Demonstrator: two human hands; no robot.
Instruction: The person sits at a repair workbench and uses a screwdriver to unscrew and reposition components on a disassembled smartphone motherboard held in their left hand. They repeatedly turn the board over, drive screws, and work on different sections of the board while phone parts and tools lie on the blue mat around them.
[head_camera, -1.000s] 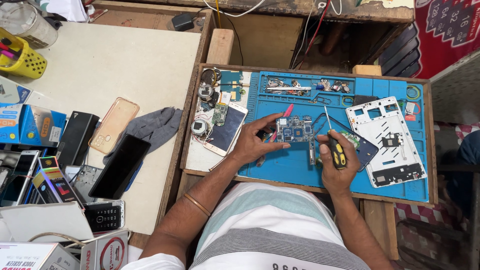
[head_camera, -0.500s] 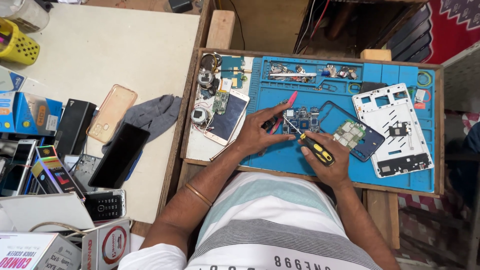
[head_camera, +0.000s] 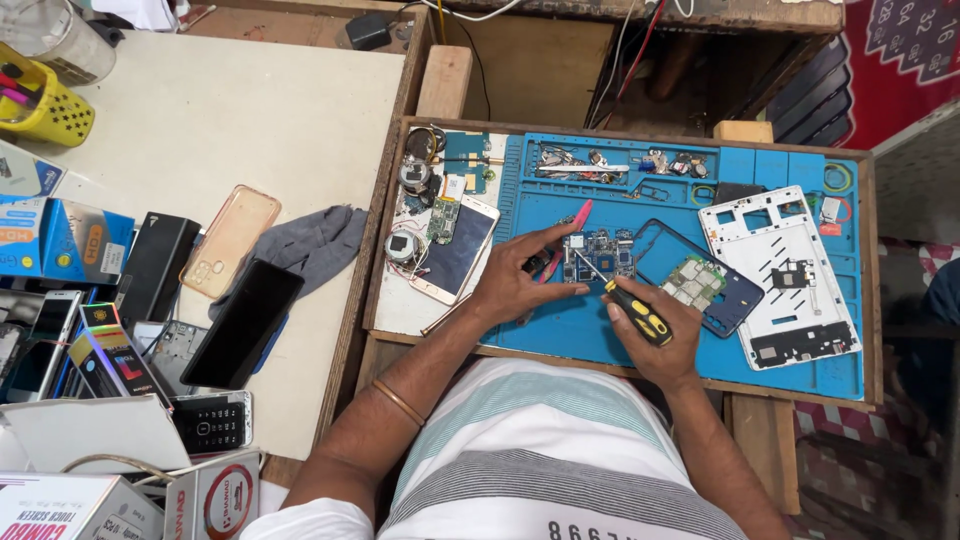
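On a blue mat (head_camera: 800, 375) in a wooden tray, seen from above, a person works on a small blue circuit board (head_camera: 600, 255). Left hand (head_camera: 515, 285) lies flat beside the board, fingers spread, index and thumb reaching to its left edge and touching it. Right hand (head_camera: 655, 335) has its fingers curled tight around a yellow-and-black screwdriver (head_camera: 630, 310), whose thin shaft slants up-left with its tip on the board. Near the left fingers a pink tool (head_camera: 580, 212) lies on the mat. Just right of the board sits a dark blue phone frame (head_camera: 735, 300), and beyond it a white phone frame (head_camera: 780, 275). Left of the mat, a phone (head_camera: 455, 255) with a white rim lies face up. On the table to the left are a grey cloth (head_camera: 310, 245), a clear case (head_camera: 230, 240) and a black phone (head_camera: 242, 325).
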